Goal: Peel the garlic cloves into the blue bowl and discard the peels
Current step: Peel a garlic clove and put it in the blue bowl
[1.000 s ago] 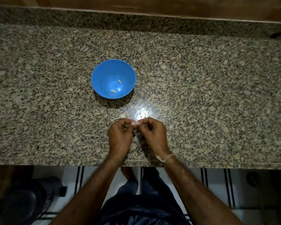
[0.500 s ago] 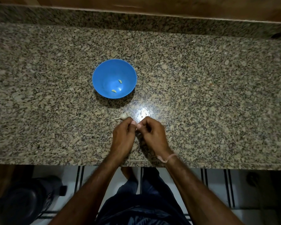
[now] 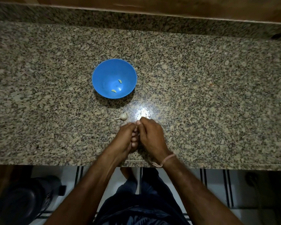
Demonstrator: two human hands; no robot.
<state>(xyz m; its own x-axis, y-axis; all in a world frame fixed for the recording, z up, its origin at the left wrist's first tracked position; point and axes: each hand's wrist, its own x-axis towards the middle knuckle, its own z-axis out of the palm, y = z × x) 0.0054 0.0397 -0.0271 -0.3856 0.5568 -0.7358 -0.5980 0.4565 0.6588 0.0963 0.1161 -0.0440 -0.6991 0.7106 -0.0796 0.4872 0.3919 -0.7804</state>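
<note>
From my station I see both hands meeting close to the front edge of the desk (image 3: 201, 95), about midway along it. The left hand (image 3: 126, 137) and the right hand (image 3: 151, 135) touch each other, fingers (image 3: 134, 138) curled and pressed together at the tips, pinching a garlic clove (image 3: 137, 127) of which only a pale sliver shows. A thin band (image 3: 166, 159) circles the right wrist. Just beyond the left hand an unpeeled garlic piece (image 3: 123, 116) with a short stem lies on the stone, beside a bright glare spot. Farther toward the back edge, left of centre, the blue bowl (image 3: 94, 78) stands upright, holding two peeled cloves (image 3: 119, 81) that lie apart.
</note>
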